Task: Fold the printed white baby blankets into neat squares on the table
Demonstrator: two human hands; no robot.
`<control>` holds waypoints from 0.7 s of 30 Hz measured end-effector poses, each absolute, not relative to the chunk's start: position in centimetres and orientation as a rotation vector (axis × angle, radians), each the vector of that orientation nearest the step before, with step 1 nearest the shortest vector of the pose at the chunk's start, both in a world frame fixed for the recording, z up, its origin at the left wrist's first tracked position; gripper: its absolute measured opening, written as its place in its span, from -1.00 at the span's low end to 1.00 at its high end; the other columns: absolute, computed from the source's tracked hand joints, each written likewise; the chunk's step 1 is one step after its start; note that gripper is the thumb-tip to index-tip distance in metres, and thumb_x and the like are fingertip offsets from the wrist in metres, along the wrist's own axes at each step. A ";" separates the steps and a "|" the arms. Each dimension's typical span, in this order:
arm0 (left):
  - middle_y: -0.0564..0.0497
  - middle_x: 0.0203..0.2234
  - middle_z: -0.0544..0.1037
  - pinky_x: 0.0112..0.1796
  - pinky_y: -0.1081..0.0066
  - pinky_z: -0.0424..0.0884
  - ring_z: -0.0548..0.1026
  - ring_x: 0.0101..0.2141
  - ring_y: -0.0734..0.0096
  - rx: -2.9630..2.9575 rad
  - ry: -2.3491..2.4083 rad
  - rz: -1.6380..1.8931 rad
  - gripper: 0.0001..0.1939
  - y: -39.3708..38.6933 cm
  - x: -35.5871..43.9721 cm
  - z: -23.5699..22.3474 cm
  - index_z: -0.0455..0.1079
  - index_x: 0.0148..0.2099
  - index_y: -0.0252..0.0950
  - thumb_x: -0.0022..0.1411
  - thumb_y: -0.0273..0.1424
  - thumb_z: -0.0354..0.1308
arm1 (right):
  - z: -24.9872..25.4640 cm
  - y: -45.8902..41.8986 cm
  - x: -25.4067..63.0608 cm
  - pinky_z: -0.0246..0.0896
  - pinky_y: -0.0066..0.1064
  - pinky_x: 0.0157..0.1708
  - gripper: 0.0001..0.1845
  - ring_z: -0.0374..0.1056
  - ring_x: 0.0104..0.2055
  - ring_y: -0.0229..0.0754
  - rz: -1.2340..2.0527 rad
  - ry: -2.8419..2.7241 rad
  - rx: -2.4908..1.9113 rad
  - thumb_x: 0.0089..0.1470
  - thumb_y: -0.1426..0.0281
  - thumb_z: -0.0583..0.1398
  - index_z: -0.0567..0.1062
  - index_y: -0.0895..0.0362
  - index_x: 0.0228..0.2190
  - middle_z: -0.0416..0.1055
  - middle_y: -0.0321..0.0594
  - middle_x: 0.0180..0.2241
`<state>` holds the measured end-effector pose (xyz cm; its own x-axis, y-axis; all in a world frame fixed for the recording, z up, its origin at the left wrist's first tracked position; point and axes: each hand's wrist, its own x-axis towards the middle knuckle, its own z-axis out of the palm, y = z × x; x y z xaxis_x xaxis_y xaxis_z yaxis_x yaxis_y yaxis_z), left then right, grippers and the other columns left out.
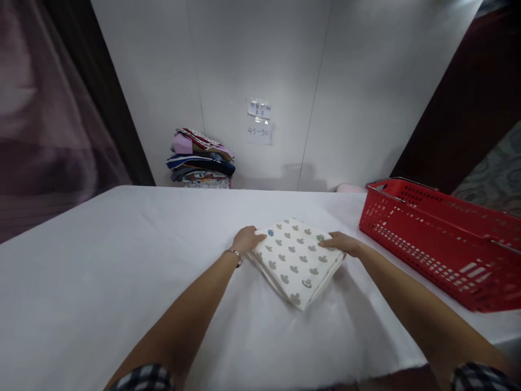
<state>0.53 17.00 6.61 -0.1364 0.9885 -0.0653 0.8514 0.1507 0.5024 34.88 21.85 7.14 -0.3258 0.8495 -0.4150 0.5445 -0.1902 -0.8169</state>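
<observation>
A folded white cloth (293,255) with a grey printed pattern and a few blue and green marks is held just over the white table covering, turned so one corner points toward me. My left hand (246,239) grips its left corner, thumb on top and fingers hidden beneath. On the opposite corner, my right hand (341,243) pinches the cloth in the same way. Several folded layers show along its two near edges. A bracelet circles my left wrist.
At the right of the white-covered table (101,271) stands a red plastic basket (427,233) with metal handles. Folded fabrics are piled in a stack (202,160) by the back wall. Paper labels (259,132) are taped to that wall. A pinkish curtain (49,119) hangs at left.
</observation>
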 end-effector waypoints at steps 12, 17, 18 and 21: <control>-0.17 -0.04 0.45 -0.17 0.32 0.35 0.49 -0.17 0.20 1.639 2.178 0.470 -0.45 9.6 -3.4 6.2 0.24 0.08 -0.32 0.14 -0.09 0.02 | 6.6 23.4 25.4 -0.06 -0.20 0.16 -0.50 0.09 0.19 0.00 0.397 -2.368 -1.545 0.11 0.26 0.08 0.33 0.20 0.06 0.19 0.01 0.15; -0.14 0.23 0.13 0.14 0.11 0.01 0.06 0.22 0.12 2.145 2.133 0.489 -0.44 10.3 -1.5 4.9 0.15 0.20 -0.25 0.21 -0.12 -0.04 | 4.1 18.9 24.3 -0.32 -0.02 0.21 -0.38 -0.22 0.31 0.00 0.195 -2.603 -1.404 0.18 0.12 -0.05 0.15 0.16 0.18 -0.07 -0.05 0.27; -0.11 0.25 0.09 0.15 0.06 -0.03 0.02 0.23 0.11 2.155 2.111 0.439 -0.43 10.4 -1.2 4.5 0.12 0.22 -0.21 0.22 -0.11 -0.06 | 3.7 18.4 24.2 -0.34 0.00 0.21 -0.37 -0.25 0.32 0.00 0.198 -2.652 -1.415 0.18 0.10 -0.08 0.13 0.17 0.19 -0.10 -0.05 0.28; -0.06 0.28 0.00 0.15 0.03 -0.03 -0.02 0.25 0.13 2.098 2.053 0.345 -0.41 10.5 -0.9 3.6 0.04 0.26 -0.17 0.24 -0.08 -0.12 | 3.6 17.6 24.2 -0.36 0.01 0.21 -0.37 -0.28 0.32 0.00 0.274 -2.698 -1.457 0.20 0.10 -0.11 0.12 0.17 0.19 -0.13 -0.05 0.29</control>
